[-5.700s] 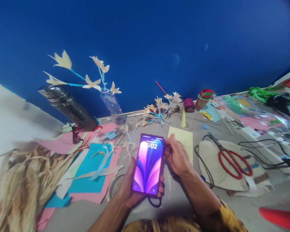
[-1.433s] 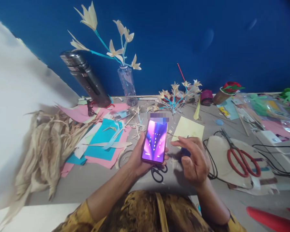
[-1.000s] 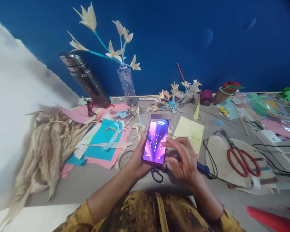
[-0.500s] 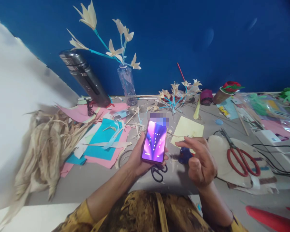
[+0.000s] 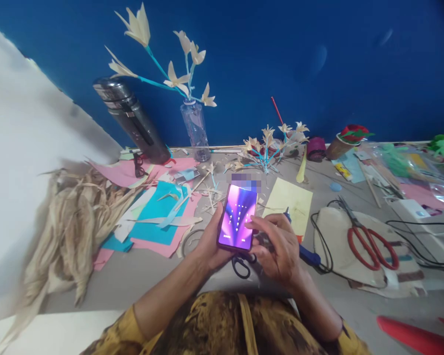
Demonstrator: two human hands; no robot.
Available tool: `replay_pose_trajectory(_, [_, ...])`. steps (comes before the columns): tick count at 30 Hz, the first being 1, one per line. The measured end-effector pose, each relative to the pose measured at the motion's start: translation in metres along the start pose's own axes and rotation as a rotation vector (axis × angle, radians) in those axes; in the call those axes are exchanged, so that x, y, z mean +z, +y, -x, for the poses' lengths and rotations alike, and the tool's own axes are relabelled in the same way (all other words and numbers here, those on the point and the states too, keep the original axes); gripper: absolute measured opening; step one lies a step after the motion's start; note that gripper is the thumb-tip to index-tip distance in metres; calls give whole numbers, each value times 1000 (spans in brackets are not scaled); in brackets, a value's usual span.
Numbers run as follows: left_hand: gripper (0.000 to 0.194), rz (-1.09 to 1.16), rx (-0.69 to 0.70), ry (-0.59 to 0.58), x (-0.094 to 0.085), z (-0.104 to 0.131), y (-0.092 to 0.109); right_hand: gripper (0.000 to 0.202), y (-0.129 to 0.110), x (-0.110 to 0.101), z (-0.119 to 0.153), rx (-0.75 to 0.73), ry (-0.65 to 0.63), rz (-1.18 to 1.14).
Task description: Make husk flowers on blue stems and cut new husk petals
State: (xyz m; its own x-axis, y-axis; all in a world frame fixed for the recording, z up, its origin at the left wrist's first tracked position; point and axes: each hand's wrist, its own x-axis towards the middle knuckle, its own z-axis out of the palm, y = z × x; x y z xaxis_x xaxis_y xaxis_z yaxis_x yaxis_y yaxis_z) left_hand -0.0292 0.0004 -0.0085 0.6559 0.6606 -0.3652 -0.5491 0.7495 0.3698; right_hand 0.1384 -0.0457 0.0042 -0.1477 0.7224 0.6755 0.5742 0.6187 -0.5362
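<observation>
A smartphone [image 5: 231, 231] with a lit purple keypad screen is tilted up in my left hand [image 5: 207, 246], whose fingers wrap around its back and edges. My right hand [image 5: 279, 251] is at the phone's right side, holding nothing; its index finger reaches over the screen at the right column of digits. Whether the fingertip touches the glass I cannot tell. Under the phone, black-handled scissors [image 5: 240, 268] show only their loops. Partly covered by my right hand is a blue glue gun [image 5: 310, 255] with a black cord, next to a pale yellow sheet [image 5: 298, 197].
Dried husks [image 5: 59, 241] and turquoise paper [image 5: 155, 212] lie to the left. Behind stand a dark flask [image 5: 136, 123] and a clear bottle [image 5: 195, 130] with husk flowers. Red-handled scissors [image 5: 373, 246] rest on a beige pad at right, near a white power strip [image 5: 414, 212].
My right hand has moved left from beside the phone, bringing its index finger over the keypad. The phone has barely shifted in my left hand. More of the glue gun's handle now shows.
</observation>
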Motion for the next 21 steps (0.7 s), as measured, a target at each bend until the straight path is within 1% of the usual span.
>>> replay_pose_trajectory(2, [78,-7,-17,13,0,0,1,37,2,-4,4,25,49,-25])
replay_pose_trajectory(7, [85,-42,-45,62,1,0,5,46,10,-27,16,123,329,-23])
replay_pose_trajectory(10, [85,-48,-35,64,1,0,6,50,15,-41,25,182,438,-9])
replay_pose_trajectory(13, [84,-45,-21,50,1,0,6,51,16,-50,36,241,483,14])
replay_pose_trajectory(16, [82,-45,-1,37,1,1,6,51,18,-55,46,296,486,45])
replay_pose_trajectory(21, [81,-34,-6,19,1,0,6,50,23,-59,55,313,507,56])
